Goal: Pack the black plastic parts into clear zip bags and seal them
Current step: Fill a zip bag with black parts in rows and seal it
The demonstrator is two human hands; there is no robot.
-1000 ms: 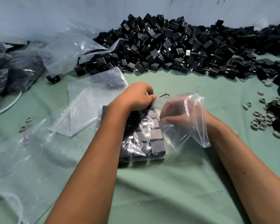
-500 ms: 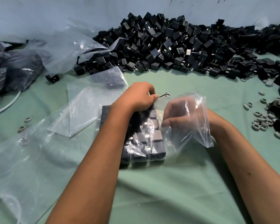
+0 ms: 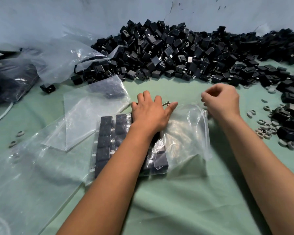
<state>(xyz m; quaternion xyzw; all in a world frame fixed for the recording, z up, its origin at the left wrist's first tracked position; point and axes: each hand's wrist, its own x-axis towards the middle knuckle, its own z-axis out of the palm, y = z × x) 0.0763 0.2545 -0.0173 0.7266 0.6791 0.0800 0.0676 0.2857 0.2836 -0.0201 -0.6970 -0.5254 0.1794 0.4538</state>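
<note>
A clear zip bag (image 3: 185,133) lies on the green cloth with its mouth facing right. Black plastic parts (image 3: 107,133) sit inside it in neat rows at its left end. My left hand (image 3: 151,114) rests flat on the bag with straight fingers, pressing on the packed parts. My right hand (image 3: 222,100) is outside the bag at the upper corner of its mouth, with curled fingers that seem to pinch the plastic edge. A big heap of loose black parts (image 3: 176,51) lies along the back wall.
Empty clear bags (image 3: 85,119) lie left of the packed bag, and a large plastic sheet (image 3: 24,175) covers the near left. Filled dark bags (image 3: 10,78) are at far left. Grey rings (image 3: 265,129) and more black parts lie at right. A small metal piece (image 3: 165,103) lies by my left fingers.
My right hand came out of the bag and moved up and right to the mouth's corner. My left hand opened from a curled hold and now lies flat on the parts.
</note>
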